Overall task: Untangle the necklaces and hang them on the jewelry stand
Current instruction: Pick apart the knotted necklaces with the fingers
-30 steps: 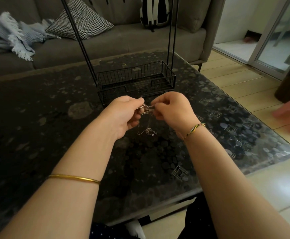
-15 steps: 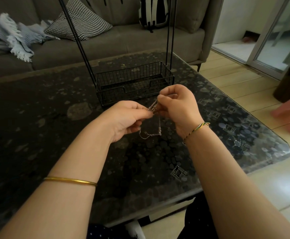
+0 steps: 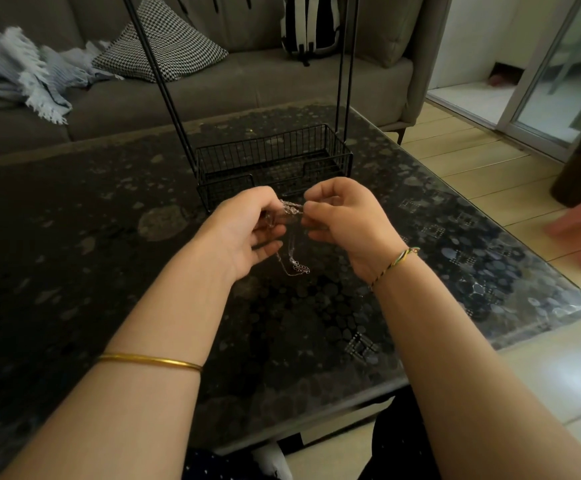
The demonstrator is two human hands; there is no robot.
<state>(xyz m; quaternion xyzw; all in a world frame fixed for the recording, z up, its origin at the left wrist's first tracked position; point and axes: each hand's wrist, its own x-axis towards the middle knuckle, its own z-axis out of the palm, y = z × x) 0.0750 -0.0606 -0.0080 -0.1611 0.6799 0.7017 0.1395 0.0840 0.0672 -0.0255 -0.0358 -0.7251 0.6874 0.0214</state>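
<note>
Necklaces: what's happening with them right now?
A person pinches the tangled necklaces between the left hand and the right hand, above the table. A loose end dangles below the hands. The stand sits just behind them. Its top is out of frame, and none is visibly hung.

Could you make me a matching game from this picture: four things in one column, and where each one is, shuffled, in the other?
1 thin silver necklace chains
2 black wire jewelry stand
3 plain gold bangle
4 black-and-white checked cushion

A on the grey sofa
B round the left forearm
C pinched between left hand and right hand
D standing on the dark patterned table

Pairs: 1-C, 2-D, 3-B, 4-A
</note>
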